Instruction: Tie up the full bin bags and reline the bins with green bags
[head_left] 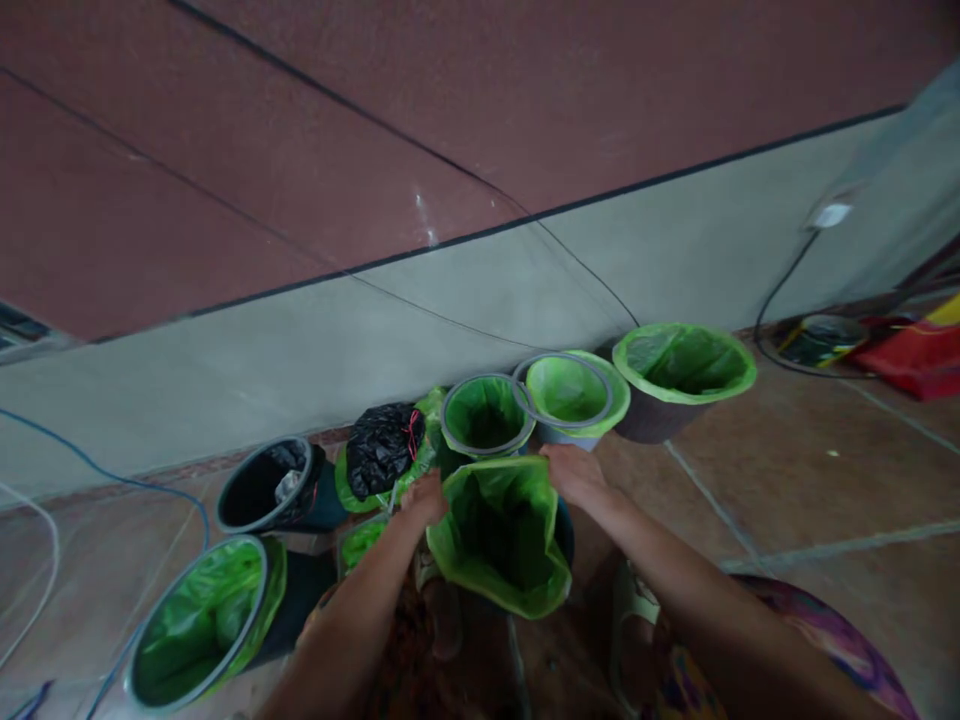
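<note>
A small dark bin sits on the floor right in front of me, with a green plastic liner bag (pixel 501 535) spread open over its mouth. My left hand (pixel 426 500) grips the liner's left edge, fingers closed on it. My right hand (pixel 574 475) holds the liner's upper right edge, fingers curled over the plastic. Both forearms reach in from the bottom of the view. The bin's body is mostly hidden under the bag.
Several other bins stand along the grey wall: three green-lined ones (pixel 487 415) (pixel 571 395) (pixel 682 370) behind, one lying lined bin (pixel 206 620) at left, a dark unlined bin (pixel 268 485), a tied black bag (pixel 382 448). Cables run along the wall. Red items (pixel 911 355) at right.
</note>
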